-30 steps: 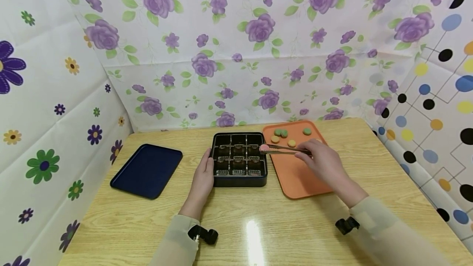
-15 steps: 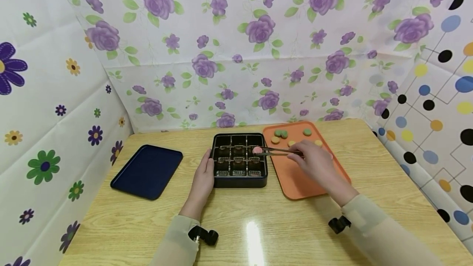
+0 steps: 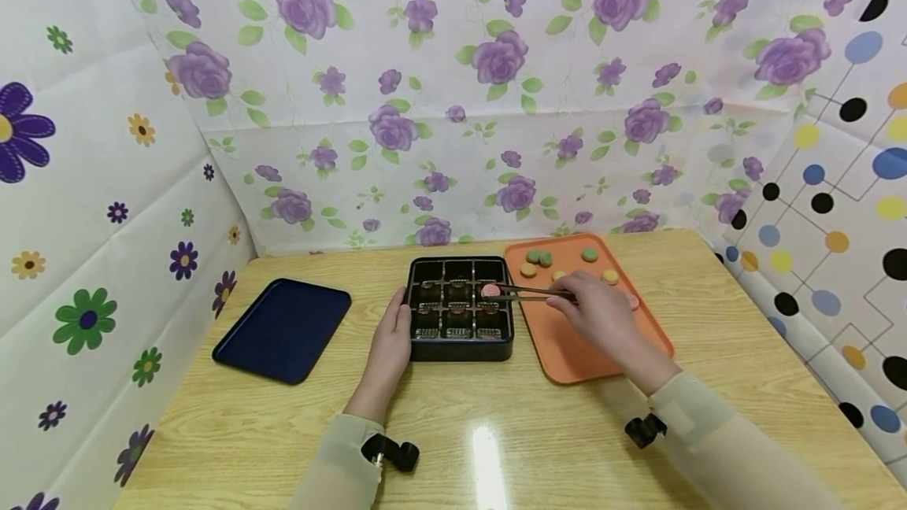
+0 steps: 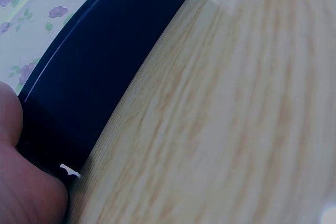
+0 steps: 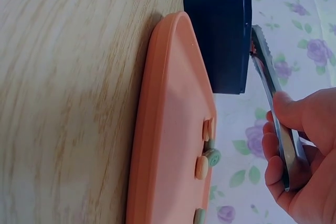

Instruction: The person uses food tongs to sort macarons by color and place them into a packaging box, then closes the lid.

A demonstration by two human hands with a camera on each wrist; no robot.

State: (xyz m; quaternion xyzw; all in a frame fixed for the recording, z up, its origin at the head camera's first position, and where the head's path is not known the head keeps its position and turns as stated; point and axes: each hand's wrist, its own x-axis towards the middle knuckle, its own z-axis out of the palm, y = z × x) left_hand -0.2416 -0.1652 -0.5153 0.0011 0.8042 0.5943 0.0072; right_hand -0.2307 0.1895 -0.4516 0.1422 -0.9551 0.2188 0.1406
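Observation:
A dark box [image 3: 460,350] with a black divided insert of several compartments stands mid-table. My left hand [image 3: 390,334] lies along its left side, fingers straight against the wall; the left wrist view shows part of that hand [image 4: 29,187] at the box corner. My right hand [image 3: 598,312] grips metal tongs [image 5: 283,129], which reach leftward over the box's right wall. Between the tong tips is a pink macaron [image 3: 490,290], at the right-hand compartment of the middle row. Whether it touches the insert I cannot tell.
An orange tray [image 3: 567,356] right of the box bears green macarons [image 3: 544,258], yellow macarons [image 3: 527,269] and a pink macaron [image 3: 633,301], partly behind my right hand. To the left lies a dark blue tray [image 3: 283,329]. Patterned cloth [image 3: 453,156] hangs behind the table.
My right hand has moved left with the tongs, carrying the pink macaron from the box's right rim to over the compartment. The left hand and the box stay put.

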